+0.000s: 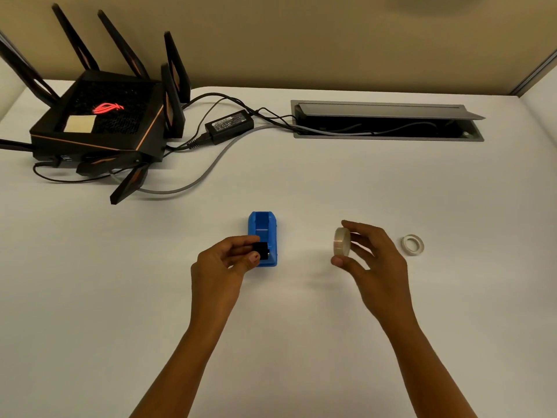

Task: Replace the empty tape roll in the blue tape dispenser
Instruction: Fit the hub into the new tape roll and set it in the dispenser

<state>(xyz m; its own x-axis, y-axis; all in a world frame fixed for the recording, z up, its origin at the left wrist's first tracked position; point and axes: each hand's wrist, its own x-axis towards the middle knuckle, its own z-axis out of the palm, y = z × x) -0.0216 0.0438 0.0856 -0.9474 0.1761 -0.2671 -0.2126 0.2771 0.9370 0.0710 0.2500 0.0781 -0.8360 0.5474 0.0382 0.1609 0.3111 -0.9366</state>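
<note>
Now: left hand (224,260) pinches black spool hub (261,250) over blue tape dispenser (262,238), worktop (301,182) centre. Right hand (372,256) grips fresh tape roll (341,242) by its rim; light, stiff, probably slick. Empty core (412,244) at three o'clock.

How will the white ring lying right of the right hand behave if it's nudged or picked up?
The white ring lies flat on the table, so a nudge will probably slide it rather than roll it. It looks thin-walled and hollow, so likely very light. Stood on edge, it would probably roll or topple.

Blue dispenser (262,233) (black spindle (261,250)), white table (301,182).
</note>
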